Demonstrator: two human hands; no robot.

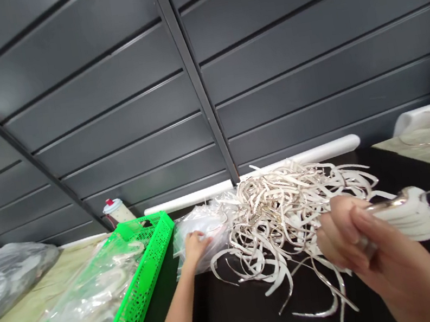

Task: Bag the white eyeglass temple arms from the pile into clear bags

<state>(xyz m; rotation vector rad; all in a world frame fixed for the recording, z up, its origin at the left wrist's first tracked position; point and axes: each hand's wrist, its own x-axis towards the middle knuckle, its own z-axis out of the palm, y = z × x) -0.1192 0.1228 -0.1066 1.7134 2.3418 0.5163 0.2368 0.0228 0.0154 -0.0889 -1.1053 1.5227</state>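
My right hand [361, 246] is closed around a bundle of white curved strips [408, 216] with shiny metallic edges, held up at the right. The bundle's ends stick out past my fingers. My left hand [196, 247] rests on a stack of clear plastic bags [209, 222], thumb and fingers a little apart. Right beside the bags lies a large tangled heap of similar white and silvery strips [284, 204], and some loose ones curl out toward the front of the black table [233, 317].
A green perforated basket [139, 300] at the left holds clear bags of strips. Behind it stands a cup with a red-topped lid [118, 210]. White rolls [320, 151] lie along the grey panelled wall [138, 97]. Grey plastic-wrapped material [7, 278] sits far left.
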